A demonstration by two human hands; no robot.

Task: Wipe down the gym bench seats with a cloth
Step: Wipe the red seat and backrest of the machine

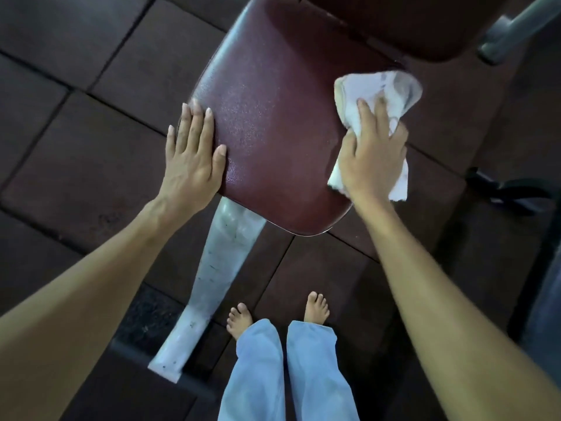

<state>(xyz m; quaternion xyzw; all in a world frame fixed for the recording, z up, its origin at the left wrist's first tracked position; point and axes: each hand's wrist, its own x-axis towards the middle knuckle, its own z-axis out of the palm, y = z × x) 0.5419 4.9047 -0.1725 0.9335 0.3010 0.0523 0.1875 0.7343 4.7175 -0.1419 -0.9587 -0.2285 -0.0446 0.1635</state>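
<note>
A dark red padded bench seat fills the upper middle of the view, and a second red pad lies beyond it at the top. My left hand rests flat on the seat's left edge, fingers spread, holding nothing. My right hand presses a crumpled white cloth against the seat's right edge. The cloth sticks out past my fingers above and hangs off the side below my palm.
A pale metal leg runs from under the seat down to the floor. The floor is dark rubber tiles. My bare feet and light blue trousers stand below the seat. Grey metal frame parts are at the upper right.
</note>
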